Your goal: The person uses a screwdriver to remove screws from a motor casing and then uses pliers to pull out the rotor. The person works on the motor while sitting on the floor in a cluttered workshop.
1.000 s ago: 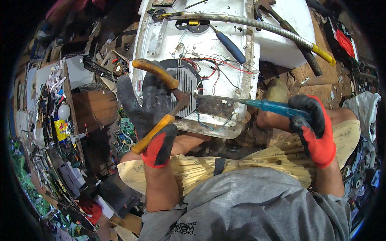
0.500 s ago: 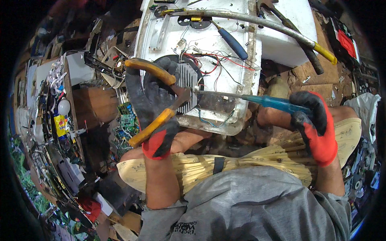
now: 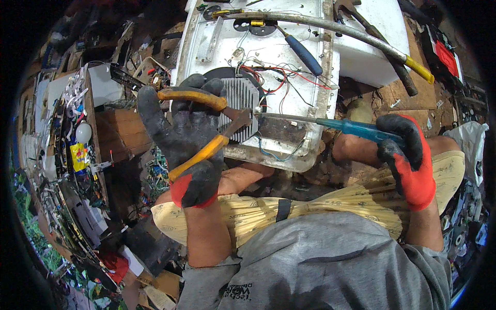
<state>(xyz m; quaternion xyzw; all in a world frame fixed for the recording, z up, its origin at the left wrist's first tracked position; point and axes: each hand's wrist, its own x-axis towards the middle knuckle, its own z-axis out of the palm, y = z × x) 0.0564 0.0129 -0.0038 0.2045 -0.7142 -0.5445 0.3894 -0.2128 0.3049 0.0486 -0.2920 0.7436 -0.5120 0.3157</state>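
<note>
Pliers (image 3: 239, 123), left hand (image 3: 182, 130) splayed wider than before

Heat sink (image 3: 241, 103): grey, finned. Pliers (image 3: 233, 127): orange handles spread, head over it. Screwdriver (image 3: 333, 123): blue handle, tip at its right.

Free room: gap between left hand (image 3: 183, 132) and right hand (image 3: 409, 163), below teal screwdriver (image 3: 346, 127), down to yellow shorts (image 3: 320, 205). Screwdriver bars gap from above, tip at right edge of finned metal block (image 3: 238, 93). Orange-handled pliers (image 3: 205, 148) obstruct block's left side. On white panel (image 3: 226, 54), red and black wires (image 3: 281, 77) clutter right side. Long metal rod (image 3: 356, 39), blue-handled tool (image 3: 303, 53) and hammer (image 3: 380, 44) obstruct upper right.
</note>
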